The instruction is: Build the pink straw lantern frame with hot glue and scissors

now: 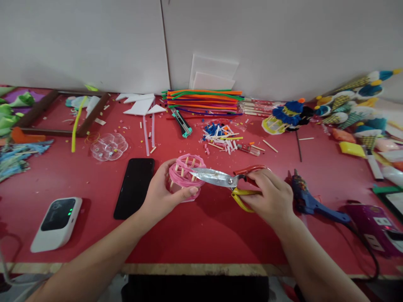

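Observation:
My left hand [163, 188] grips a small pink basket [186, 174] woven from fuzzy pipe cleaners around pale wooden sticks, holding it above the red table. In my right hand [270, 195] is a pair of scissors [217, 177] with one red and one yellow handle. Their blades point left and lie against the front and upper side of the basket, close to the stick tops. Whether the tips have anything between them I cannot tell. My left thumb presses the basket's near side, while the other fingers are mostly hidden behind it.
A black phone [134, 188] and a white device [57, 224] lie to the left. At right are a blue glue gun [310, 199] and a purple power box [374, 226]. Behind stand pipe cleaners [204, 102], a utility knife [181, 122], stick offcuts [222, 136] and a clear plastic tray [109, 147].

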Action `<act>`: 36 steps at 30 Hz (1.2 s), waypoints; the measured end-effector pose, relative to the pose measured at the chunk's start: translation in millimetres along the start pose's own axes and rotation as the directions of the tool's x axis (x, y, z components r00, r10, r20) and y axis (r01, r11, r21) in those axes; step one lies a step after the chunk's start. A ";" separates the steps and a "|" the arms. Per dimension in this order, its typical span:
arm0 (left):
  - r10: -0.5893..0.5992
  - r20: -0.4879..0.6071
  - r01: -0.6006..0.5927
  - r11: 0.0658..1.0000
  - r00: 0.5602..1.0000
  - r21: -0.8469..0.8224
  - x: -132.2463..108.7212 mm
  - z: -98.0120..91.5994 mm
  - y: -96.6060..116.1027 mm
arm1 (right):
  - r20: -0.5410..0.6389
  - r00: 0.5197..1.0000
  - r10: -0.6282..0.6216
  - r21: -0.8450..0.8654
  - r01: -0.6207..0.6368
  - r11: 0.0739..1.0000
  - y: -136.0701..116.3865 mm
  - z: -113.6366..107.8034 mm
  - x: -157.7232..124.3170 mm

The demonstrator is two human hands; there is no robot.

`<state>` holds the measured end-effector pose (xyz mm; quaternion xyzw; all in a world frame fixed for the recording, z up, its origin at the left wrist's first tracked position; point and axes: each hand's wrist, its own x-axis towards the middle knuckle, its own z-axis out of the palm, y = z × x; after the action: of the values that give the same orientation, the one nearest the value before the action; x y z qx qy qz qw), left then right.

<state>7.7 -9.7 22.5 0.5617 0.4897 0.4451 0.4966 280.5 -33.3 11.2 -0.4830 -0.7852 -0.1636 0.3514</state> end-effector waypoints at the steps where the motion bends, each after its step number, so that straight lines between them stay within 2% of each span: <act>1: -0.005 0.000 0.005 1.000 1.000 0.002 0.0 -0.1 -0.1 | -0.005 1.000 -0.001 0.003 0.001 1.000 -0.1 0.3 0.0; 17: -0.039 -0.029 0.038 0.999 0.999 -0.019 -0.3 -0.6 -1.2 | -0.026 1.000 -0.011 0.043 0.012 0.999 -3.4 -3.7 2.8; 30: -0.034 -0.048 0.034 0.999 0.998 0.003 -1.3 -0.5 2.7 | 0.001 1.000 0.000 -0.017 0.000 1.000 -4.2 -3.3 1.5; 33: -0.045 -0.054 0.047 0.999 0.998 0.023 -0.6 -0.8 2.4 | -0.007 0.999 0.033 -0.018 -0.033 0.999 -3.7 -2.3 1.3; 36: -0.052 -0.055 0.052 0.999 0.997 -0.005 0.0 -0.4 -0.7 | -0.018 0.992 0.125 -0.023 -0.125 0.992 -1.2 -0.5 1.3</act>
<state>7.3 -9.6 21.8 0.5353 0.5168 0.4484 0.4953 279.3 -33.3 12.6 -0.5342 -0.7484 -0.1548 0.3615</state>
